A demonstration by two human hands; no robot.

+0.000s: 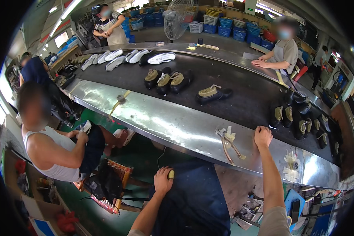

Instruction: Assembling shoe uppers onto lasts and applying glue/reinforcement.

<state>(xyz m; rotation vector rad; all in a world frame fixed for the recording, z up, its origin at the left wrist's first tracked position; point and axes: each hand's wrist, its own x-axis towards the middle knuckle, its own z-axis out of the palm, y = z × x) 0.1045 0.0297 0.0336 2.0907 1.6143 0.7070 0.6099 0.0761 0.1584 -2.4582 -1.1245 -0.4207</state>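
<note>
My left hand [162, 182] is closed round a small yellowish-green piece [171, 174], held low over the dark blue cloth on my lap. What kind of piece it is I cannot make out. My right hand [263, 137] rests on the metal ledge [177, 126] by the dark belt, its fingers curled with nothing showing in them. Left of it lies a pair of pincers [225, 144] with long handles, beside yellowed tape scraps [229, 135]. Farther off on the belt [240, 104] stands a single black-and-tan shoe [213, 93].
Several black-and-tan shoes [178, 80] and white-soled shoes [137, 56] stand on the belt, with more shoes [303, 128] at right. A seated person [53, 145] works at my left; another person [286, 55] stands across the belt. A chair [120, 177] is by my left arm.
</note>
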